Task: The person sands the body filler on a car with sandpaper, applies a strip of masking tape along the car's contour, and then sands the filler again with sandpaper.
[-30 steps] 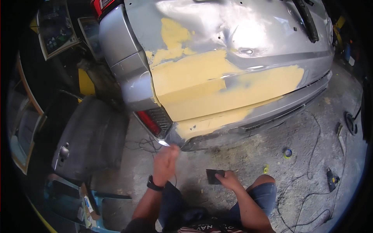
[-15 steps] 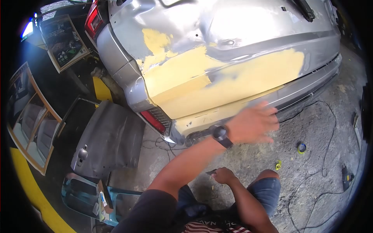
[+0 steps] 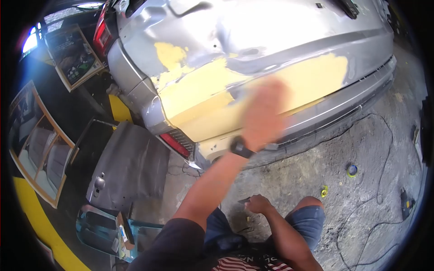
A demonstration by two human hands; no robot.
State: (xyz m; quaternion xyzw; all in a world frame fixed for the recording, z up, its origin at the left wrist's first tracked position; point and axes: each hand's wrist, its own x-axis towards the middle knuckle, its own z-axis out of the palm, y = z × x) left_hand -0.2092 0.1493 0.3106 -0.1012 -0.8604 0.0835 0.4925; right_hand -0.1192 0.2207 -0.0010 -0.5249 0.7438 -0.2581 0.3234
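Note:
My left hand (image 3: 267, 113), with a black watch (image 3: 242, 147) at the wrist, is over the yellow filler (image 3: 316, 77) on the silver tailgate (image 3: 289, 27) of a car. Motion smears its fingers, and I cannot tell whether it touches the surface. Lower down, my right hand (image 3: 258, 204) is closed around a small dark flat piece (image 3: 244, 200), held above the floor near my knee. Beneath the filled panel runs the silver rear bumper (image 3: 325, 112), with a red reflector (image 3: 176, 143) at its left corner.
A detached grey door panel (image 3: 131, 167) leans at the left, beside a teal plastic chair (image 3: 97, 228) holding a small box (image 3: 125, 230). Tape rolls (image 3: 352, 170) and a black cable (image 3: 381, 162) lie on the concrete floor (image 3: 307, 176). Framed posters (image 3: 74, 56) stand behind.
My left hand has moved up and left, from in front of the bumper to over the yellow filler. The right hand stays put with its dark piece. My view has shifted slightly.

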